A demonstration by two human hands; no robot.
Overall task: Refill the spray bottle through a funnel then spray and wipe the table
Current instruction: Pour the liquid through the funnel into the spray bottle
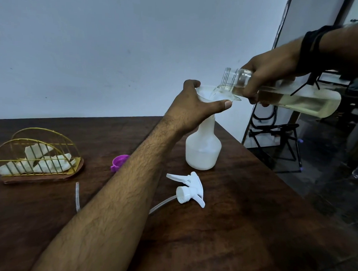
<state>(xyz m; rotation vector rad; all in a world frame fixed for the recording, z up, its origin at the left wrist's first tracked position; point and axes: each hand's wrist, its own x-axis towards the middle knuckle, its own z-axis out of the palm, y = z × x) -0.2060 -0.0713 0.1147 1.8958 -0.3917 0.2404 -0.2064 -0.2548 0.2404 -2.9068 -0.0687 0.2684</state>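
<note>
Both hands are busy over the far right part of the counter (221,228): the left hand (195,107) reaches in from the lower left, forearm stretched out, thumb and fingers wrapped round the rim of the funnel (211,94) seated in the neck of the white spray bottle (203,148), and the right hand (265,77) comes in from the upper right, wrist bent down, fingers curled round a clear glass bottle (285,96) tipped nearly flat with its mouth over the funnel. Yellowish liquid looks to be running in. Tipping further could outrun the funnel's narrow stem, I judge, and flood over the rim onto the left hand's fingers and the counter. A loosened hold could let the funnel rock and the light spray bottle topple. Overfilling is hard to watch through the cloudy plastic. Well apart on the left stands a wire napkin holder (37,156), a purple cap (117,163) lies nearer, and the trigger head (189,189) with its tube lies just before the spray bottle.
</note>
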